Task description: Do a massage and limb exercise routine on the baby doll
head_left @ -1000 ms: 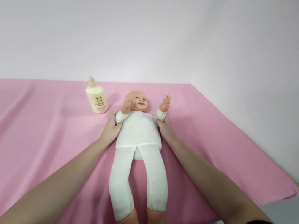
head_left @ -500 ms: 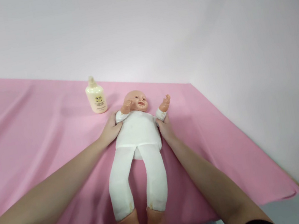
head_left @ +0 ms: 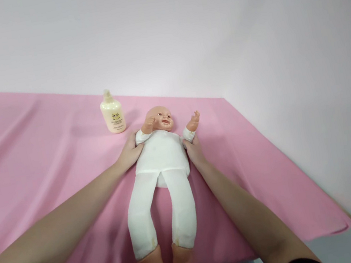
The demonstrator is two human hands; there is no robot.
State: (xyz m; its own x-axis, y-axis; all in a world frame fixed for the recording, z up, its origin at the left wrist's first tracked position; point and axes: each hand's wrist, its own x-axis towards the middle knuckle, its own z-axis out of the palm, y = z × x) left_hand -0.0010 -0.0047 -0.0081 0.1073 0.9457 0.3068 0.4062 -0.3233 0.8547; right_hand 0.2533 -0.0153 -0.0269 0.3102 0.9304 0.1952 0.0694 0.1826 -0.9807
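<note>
Baby doll [head_left: 163, 161] lay face-up near counter's right edge, feet over front edge. My left hand [head_left: 130, 152] and right hand [head_left: 194, 151] pressed its torso sides, grips loosely cupped, not clenched. Risk: lopsided lift could flop its head; lotion bottle [head_left: 113, 114] near back edge could topple.

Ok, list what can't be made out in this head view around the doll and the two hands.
- Bottle label: print too small to read.
- Left hand fingers: tucked at the doll's side, the torso hides the tips; grip unclear.
- Right hand fingers: likewise hidden against the doll's other side.
- Doll's feet: cut off by the bottom edge.
- Top right corner: dark, blurred lens rim.
- What lies under the pink cloth: covered.
</note>
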